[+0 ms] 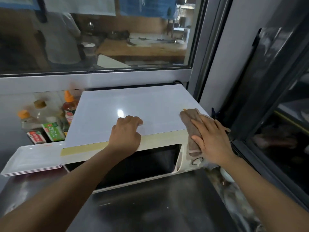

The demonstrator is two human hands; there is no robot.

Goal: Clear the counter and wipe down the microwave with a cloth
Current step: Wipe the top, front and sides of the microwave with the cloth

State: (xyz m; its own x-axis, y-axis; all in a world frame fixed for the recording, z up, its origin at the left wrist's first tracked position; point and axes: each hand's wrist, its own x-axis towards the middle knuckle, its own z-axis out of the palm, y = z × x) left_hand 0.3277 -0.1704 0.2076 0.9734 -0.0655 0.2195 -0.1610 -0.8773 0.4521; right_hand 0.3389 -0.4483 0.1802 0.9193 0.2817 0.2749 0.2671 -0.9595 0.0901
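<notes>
A cream microwave (155,141) with a dark door window stands on a steel counter (150,208). A white board (127,108) lies flat on its top. My left hand (126,133) rests on the board's front edge with its fingers curled under, holding nothing that I can see. My right hand (212,139) lies flat with straight fingers on a brown cloth (190,121), pressing it onto the microwave's top right front corner. The cloth hangs down over the control panel above a round knob (198,160).
Several sauce bottles (50,121) stand to the left behind the microwave. Stacked white trays (31,161) sit at its left. A glass window runs behind, a dark glass-fronted cabinet (274,104) stands close on the right, and a small white dish (226,175) lies by the counter's right edge.
</notes>
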